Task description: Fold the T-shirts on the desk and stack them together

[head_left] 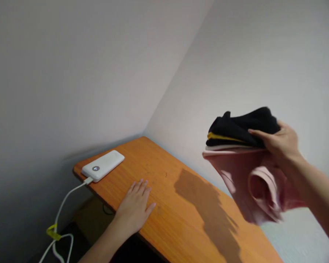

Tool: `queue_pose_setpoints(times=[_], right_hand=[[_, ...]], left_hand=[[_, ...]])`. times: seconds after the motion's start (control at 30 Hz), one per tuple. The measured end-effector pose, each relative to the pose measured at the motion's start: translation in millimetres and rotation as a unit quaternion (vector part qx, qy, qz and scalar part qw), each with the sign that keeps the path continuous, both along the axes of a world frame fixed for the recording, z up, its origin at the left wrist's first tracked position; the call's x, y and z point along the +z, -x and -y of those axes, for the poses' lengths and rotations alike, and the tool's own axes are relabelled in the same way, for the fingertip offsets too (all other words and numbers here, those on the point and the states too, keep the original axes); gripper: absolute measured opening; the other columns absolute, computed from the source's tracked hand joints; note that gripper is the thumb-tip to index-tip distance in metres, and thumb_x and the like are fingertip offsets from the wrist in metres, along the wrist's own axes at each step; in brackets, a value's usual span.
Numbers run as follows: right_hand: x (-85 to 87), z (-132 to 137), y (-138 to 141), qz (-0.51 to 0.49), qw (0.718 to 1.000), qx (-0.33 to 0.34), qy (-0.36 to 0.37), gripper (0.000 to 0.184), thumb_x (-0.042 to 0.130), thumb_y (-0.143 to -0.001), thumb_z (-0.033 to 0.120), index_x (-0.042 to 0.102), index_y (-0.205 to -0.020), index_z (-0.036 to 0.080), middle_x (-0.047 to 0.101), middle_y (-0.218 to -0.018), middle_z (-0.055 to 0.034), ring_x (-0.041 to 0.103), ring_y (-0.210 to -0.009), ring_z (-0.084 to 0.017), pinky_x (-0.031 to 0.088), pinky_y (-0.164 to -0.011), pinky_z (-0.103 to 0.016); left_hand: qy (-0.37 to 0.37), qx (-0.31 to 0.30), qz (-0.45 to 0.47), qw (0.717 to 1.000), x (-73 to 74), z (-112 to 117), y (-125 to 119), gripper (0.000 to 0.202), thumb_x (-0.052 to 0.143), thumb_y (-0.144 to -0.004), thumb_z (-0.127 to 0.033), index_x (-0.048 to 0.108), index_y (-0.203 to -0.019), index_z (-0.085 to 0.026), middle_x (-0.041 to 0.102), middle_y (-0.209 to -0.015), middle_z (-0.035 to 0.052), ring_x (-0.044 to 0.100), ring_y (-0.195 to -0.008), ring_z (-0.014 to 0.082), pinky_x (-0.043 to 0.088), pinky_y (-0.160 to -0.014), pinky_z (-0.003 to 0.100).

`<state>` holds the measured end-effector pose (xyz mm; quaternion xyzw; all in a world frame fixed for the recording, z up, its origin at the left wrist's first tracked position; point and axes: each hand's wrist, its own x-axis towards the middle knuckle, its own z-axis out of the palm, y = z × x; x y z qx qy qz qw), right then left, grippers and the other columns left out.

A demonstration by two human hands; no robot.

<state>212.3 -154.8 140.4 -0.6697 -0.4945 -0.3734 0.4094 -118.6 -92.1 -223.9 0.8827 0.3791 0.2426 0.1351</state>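
Note:
My right hand [283,140] grips a stack of folded clothes [244,122] and holds it in the air over the right side of the wooden table [164,175]. Black cloth lies on top, with a yellow strip, more black and a white layer beneath. At the bottom, a pink garment [235,171] hangs down loosely, partly unfolded, with a rolled opening showing. The thumb rests on the black cloth; the other fingers are mostly hidden. My left hand [134,210] lies flat on the tabletop near its front left edge, fingers stretched out, holding nothing.
A white power bank [106,164] with a small round display sits at the table's far left corner. Its white cable [63,206], tied with a yellow band [53,232], drops over the edge. Bare walls [112,65] meet behind the table.

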Motion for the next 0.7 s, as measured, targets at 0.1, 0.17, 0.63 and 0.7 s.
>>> queue_pose_setpoints(times=[0.1, 0.17, 0.63, 0.7], right_hand=[[7.0, -82, 31, 0.046, 0.998, 0.023, -0.028, 0.056, 0.075, -0.066, 0.050, 0.065, -0.105, 0.011, 0.069, -0.095, -0.0089, 0.059, -0.078, -0.017, 0.045, -0.069, -0.027], [-10.8, -134, 57, 0.071, 0.997, 0.007, 0.016, 0.058, 0.068, -0.077, 0.049, 0.058, -0.115, 0.007, 0.065, -0.107, -0.0145, 0.058, -0.091, -0.019, 0.044, -0.079, -0.030], [-213.4, -248, 65, 0.016, 0.855, -0.054, 0.515, 0.058, 0.061, -0.084, 0.055, 0.061, -0.117, 0.007, 0.064, -0.119, -0.0218, 0.060, -0.110, -0.030, 0.045, -0.085, -0.032], [-231.9, -234, 56, 0.005, 0.829, -0.068, 0.555, 0.061, 0.067, -0.077, 0.060, 0.065, -0.108, 0.007, 0.067, -0.111, -0.0214, 0.063, -0.105, -0.032, 0.046, -0.083, -0.033]], left_hand=[[0.018, -0.002, 0.001, 1.000, 1.8, 0, 0, 0.059, 0.040, -0.094, -0.050, 0.053, -0.138, -0.011, 0.037, -0.152, 0.0160, 0.030, -0.143, 0.0330, 0.025, -0.119, 0.053], [0.032, -0.005, 0.004, 0.999, 2.3, 0, 0, 0.060, 0.041, -0.094, -0.050, 0.053, -0.138, -0.012, 0.035, -0.153, 0.0158, 0.028, -0.143, 0.0334, 0.024, -0.119, 0.054], [0.065, -0.004, -0.015, 0.998, -0.4, -4, -4, 0.064, 0.037, -0.093, -0.055, 0.049, -0.142, -0.015, 0.030, -0.155, 0.0122, 0.024, -0.145, 0.0327, 0.021, -0.121, 0.055], [0.068, -0.007, -0.015, 0.998, -0.9, -4, -4, 0.065, 0.039, -0.093, -0.055, 0.049, -0.142, -0.014, 0.030, -0.155, 0.0129, 0.024, -0.145, 0.0332, 0.022, -0.121, 0.056]])
